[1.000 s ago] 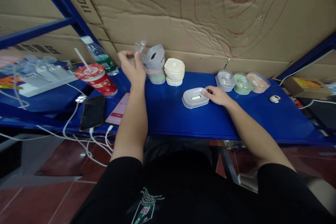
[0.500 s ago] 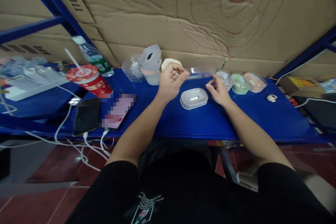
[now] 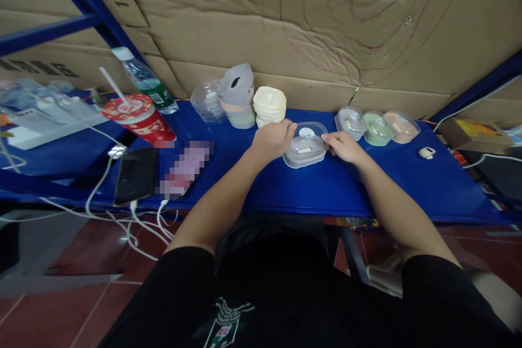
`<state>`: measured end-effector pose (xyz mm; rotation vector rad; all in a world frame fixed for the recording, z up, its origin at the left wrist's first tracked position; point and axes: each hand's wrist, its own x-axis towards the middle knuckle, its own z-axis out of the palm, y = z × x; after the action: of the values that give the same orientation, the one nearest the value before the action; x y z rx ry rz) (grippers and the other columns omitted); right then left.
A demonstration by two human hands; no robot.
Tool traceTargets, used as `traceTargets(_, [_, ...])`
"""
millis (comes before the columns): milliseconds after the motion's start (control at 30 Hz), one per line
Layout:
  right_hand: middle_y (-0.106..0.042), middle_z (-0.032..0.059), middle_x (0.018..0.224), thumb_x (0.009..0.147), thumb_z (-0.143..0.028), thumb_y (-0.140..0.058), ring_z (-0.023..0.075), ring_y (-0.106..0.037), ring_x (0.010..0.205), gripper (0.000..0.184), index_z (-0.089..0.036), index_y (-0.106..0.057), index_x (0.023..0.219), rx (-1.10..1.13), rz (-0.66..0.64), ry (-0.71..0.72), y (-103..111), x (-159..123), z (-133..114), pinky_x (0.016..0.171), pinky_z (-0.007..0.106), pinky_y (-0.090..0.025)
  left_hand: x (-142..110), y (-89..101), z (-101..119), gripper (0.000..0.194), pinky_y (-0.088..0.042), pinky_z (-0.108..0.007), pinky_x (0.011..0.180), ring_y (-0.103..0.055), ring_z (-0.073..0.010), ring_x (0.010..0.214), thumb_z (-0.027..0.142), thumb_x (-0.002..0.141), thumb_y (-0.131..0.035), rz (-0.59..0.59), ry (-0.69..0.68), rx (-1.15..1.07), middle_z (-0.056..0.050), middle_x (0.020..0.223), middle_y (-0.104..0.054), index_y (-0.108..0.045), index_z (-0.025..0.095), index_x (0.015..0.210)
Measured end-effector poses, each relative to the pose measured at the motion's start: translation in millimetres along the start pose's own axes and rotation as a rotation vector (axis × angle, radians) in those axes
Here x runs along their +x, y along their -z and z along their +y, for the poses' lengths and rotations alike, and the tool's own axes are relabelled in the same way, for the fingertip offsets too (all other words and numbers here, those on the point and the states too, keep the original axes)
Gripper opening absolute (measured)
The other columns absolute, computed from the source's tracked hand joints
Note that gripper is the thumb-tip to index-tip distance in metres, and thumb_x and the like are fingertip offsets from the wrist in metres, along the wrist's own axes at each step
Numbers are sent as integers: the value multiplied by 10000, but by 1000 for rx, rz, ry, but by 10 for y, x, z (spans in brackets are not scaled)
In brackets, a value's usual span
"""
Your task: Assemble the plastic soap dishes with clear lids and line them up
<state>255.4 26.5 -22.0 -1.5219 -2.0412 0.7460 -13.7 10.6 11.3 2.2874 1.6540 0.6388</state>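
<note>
My left hand (image 3: 274, 138) pinches the left edge of a clear lid (image 3: 314, 129) that carries a round white label. At the lid's right edge, my right hand (image 3: 343, 147) has its fingertips closed on it. Beneath the lid is a grey oval box (image 3: 302, 164) on the blue table, with a small white oblong piece inside showing through the plastic. The lid is over the box, tilted up at its far side; whether it touches the rim I cannot tell. Just behind my left hand stands a stack of cream trays (image 3: 269, 100).
Lidded grey (image 3: 349, 124), green (image 3: 378, 129) and peach (image 3: 402, 126) boxes stand at the back right, near a white earbud case (image 3: 427, 153). Stacked coloured box parts (image 3: 237, 100) and clear lids (image 3: 206, 103) are back left. Leftward are a red cup (image 3: 141, 119), a bottle (image 3: 149, 84), phones (image 3: 134, 176) and cables.
Both hands have brought the clear lid down and toward me, from behind the grey box to over it. My right hand's fingers have closed on the lid's edge.
</note>
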Motion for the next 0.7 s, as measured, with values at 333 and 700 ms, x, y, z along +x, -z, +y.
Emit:
traceTargets(333, [-652, 61, 627, 971, -890, -347, 228, -630, 694, 782, -226, -636, 675, -253, -170, -62, 48, -8, -28, 688, 350, -406, 46, -170, -63, 632, -569, -464, 1002, -758, -348, 1199, 543, 1140, -282, -292, 15, 231, -195, 1220, -812, -764, 147, 1236])
traceTargets(700, [-779, 100, 873, 983, -706, -582, 322, -724, 892, 572, -206, -741, 1210, -350, 399, -135, -40, 28, 0, 751, 405, -487, 101, -216, -42, 795, -568, -371, 879, -795, -293, 993, 710, 1067, -431, -303, 101, -97, -121, 955, -845, -601, 89, 1535])
